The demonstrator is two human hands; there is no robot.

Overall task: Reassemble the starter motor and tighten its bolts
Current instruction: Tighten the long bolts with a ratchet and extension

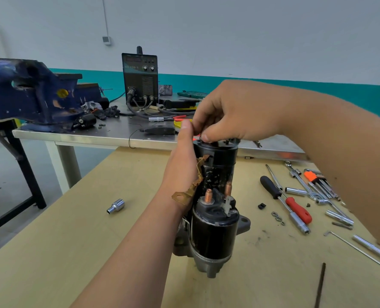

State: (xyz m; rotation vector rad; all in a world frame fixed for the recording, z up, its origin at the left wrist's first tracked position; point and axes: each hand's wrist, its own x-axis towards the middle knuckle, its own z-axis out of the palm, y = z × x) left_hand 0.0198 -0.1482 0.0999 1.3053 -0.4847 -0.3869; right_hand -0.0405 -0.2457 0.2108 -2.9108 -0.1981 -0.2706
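A black starter motor (pixel 215 232) stands upright on the wooden bench (pixel 73 241), its solenoid with two copper studs facing me. My left hand (pixel 183 165) grips the motor's upper housing from the left side, beside a brass strap (pixel 194 185). My right hand (pixel 233 112) comes from above with fingers curled on the top end cap, pinching something small that the fingers hide.
A loose socket (pixel 115 206) lies to the left. Screwdrivers (pixel 284 201), sockets, hex keys (pixel 320 181), washers (pixel 278 217) and long bolts (pixel 371 247) lie at the right. Behind are a blue vise (pixel 29 94) and a welder (pixel 140 78) on a metal table (pixel 109 136).
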